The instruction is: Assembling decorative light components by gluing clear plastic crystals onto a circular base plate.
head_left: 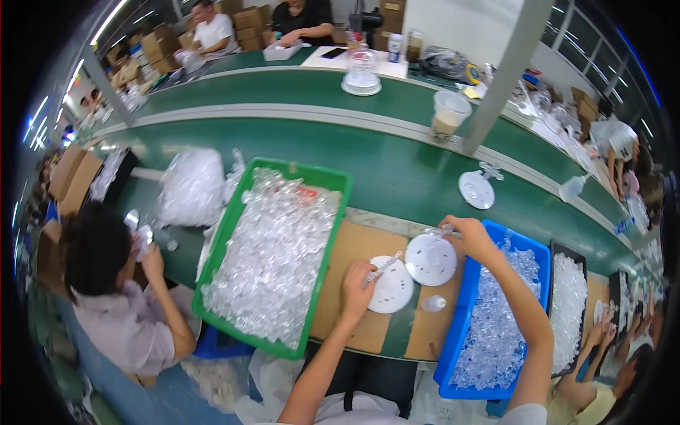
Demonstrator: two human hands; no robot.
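Observation:
Two round white discs with small slots lie side by side on the brown board in front of me. My left hand (358,283) pinches a clear plastic piece (386,265) over the edge of the left disc (392,292). At the far edge of the right disc (430,261), my right hand (470,236) has its fingers closed on another small clear plastic piece (445,230). A small white squeeze bottle (433,303) lies just below the discs. The exact shape of both clear pieces is hard to make out.
Left of me is a green bin (199,297) heaped with clear parts; a blue bin (445,375) of clear parts stands right. Beyond are a disc with a clear piece (477,190), a plastic cup (450,113) and a metal post (506,74). A co-worker (127,304) sits left.

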